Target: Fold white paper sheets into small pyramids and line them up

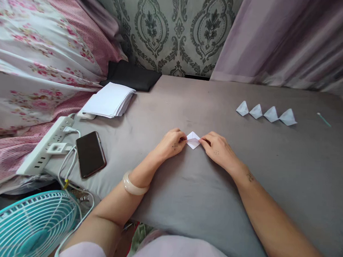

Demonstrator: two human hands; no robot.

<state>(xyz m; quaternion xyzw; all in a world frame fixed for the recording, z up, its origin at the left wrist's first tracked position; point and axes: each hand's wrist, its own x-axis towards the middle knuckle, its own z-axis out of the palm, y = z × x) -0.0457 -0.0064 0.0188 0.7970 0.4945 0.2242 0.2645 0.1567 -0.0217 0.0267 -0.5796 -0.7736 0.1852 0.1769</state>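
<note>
Between my two hands is a small piece of folded white paper (193,141), diamond-shaped with creases across it, just over the grey cloth surface (180,196). The fingers of my left hand (174,143) pinch its left corner. At the opposite corner, my right hand (216,148) pinches it between thumb and fingers. Farther off to the right, several folded white paper shapes stand in a row, the nearest one (288,117) at the right end. A stack of white paper sheets (110,99) lies at the back left.
A phone (90,154) and a white power strip (47,146) with plugged-in cables lie on the left. Below them is a turquoise fan (35,225). Behind the paper stack rests a black folded item (134,76). A thin stick (324,119) lies at far right.
</note>
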